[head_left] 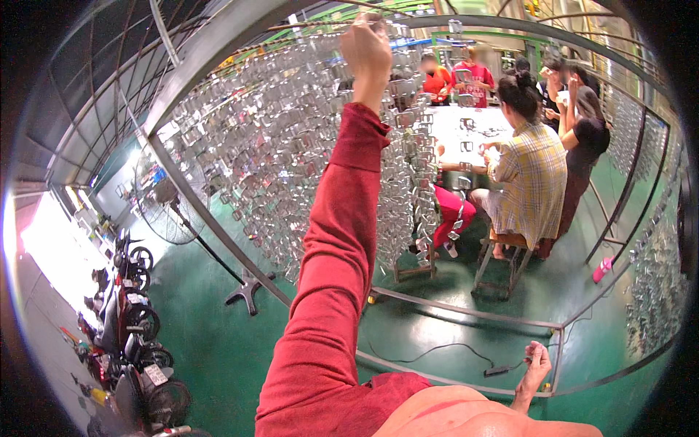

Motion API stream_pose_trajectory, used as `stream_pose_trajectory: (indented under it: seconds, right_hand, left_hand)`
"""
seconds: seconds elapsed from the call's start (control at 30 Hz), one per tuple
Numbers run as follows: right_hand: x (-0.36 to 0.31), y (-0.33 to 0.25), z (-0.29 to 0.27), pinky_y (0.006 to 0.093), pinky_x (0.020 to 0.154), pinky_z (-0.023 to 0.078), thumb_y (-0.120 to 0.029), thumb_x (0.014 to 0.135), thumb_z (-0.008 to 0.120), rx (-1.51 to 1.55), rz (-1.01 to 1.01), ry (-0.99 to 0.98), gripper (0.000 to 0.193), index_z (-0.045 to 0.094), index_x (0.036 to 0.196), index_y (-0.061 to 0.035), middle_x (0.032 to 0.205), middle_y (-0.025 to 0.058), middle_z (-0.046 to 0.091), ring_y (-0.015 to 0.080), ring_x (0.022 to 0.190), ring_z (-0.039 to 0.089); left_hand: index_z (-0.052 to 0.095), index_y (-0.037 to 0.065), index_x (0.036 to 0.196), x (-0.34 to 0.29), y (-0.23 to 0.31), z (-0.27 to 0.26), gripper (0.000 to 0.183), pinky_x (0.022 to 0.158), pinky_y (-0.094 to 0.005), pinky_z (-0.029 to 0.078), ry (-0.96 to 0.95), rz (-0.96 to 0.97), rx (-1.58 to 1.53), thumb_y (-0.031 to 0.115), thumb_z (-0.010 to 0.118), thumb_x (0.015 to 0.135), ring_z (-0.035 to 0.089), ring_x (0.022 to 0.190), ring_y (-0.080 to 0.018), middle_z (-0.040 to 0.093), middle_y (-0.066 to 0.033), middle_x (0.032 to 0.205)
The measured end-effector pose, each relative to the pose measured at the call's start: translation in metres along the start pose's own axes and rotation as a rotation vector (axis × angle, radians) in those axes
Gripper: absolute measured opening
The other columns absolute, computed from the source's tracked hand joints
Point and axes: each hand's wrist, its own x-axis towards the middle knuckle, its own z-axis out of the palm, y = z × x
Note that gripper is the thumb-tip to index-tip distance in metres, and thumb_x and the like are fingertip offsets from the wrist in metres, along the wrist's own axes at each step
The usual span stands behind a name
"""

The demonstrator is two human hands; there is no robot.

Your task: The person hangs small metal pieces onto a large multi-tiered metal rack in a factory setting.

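My left hand (366, 52), in a red sleeve, is raised high at the top bar of a metal frame (466, 315). Its fingers are closed, and what they grip, if anything, cannot be made out. Right beside it hang dense strings of small shiny silver metal pieces (269, 138), many shaped like squarish loops. One separate strand of metal loops (466, 146) dangles to the right of the raised hand. Low on the right, my right hand (537, 357) is held near the frame's lower corner, fingers curled together; anything in them is too small to tell.
Beyond the frame, several people sit and stand around a white table (455, 120); one in a plaid shirt (535, 175) sits on a stool (502, 266). A standing fan (171, 197) and parked motorbikes (131, 320) are at left. A cable (437, 348) lies on the green floor.
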Motion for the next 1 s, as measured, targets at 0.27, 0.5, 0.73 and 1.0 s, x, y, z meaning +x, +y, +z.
stream_pose_trajectory:
  seconds: [0.27,0.5,0.73,1.0]
  right_hand:
    - [-0.001,-0.010,0.027,0.0210,0.056,0.037,-0.025,0.089,0.050,0.044,0.005,-0.084,0.024,0.062,0.087,-0.0048,0.075,0.0003,0.059,0.0071,0.070,0.053]
    - [0.010,0.005,0.027,0.0214,0.056,0.036,-0.027,0.090,0.048,0.017,0.019,-0.127,0.027,0.061,0.086,-0.0043,0.074,-0.0004,0.058,0.0070,0.069,0.051]
    - [0.020,0.010,0.040,0.0198,0.052,0.037,-0.032,0.088,0.052,0.003,0.000,-0.226,0.026,0.062,0.089,-0.0081,0.074,-0.0005,0.060,0.0058,0.066,0.053]
    - [0.014,-0.008,0.073,0.0208,0.057,0.035,-0.027,0.090,0.049,0.060,0.060,-0.319,0.026,0.061,0.086,-0.0042,0.074,-0.0003,0.058,0.0065,0.069,0.052]
  left_hand:
    - [0.060,0.001,0.088,0.002,0.007,-0.004,0.011,0.061,-0.0299,0.046,0.018,-0.146,-0.288,0.002,0.055,0.078,0.062,0.068,-0.0193,0.064,-0.0110,0.075]
    - [0.060,0.001,0.085,-0.018,0.019,-0.047,0.007,0.054,-0.0241,0.041,-0.075,-0.289,-0.411,0.005,0.058,0.080,0.053,0.058,-0.0098,0.062,-0.0062,0.068]
    - [0.059,0.004,0.090,-0.016,0.011,-0.113,0.010,0.053,-0.0201,0.039,-0.149,-0.605,-0.648,0.012,0.056,0.084,0.051,0.060,-0.0056,0.060,-0.0002,0.072]
    - [0.058,0.003,0.091,0.000,-0.009,-0.172,0.010,0.050,-0.0200,0.046,-0.112,-0.696,-0.744,0.011,0.056,0.084,0.055,0.058,-0.0085,0.059,-0.0023,0.072]
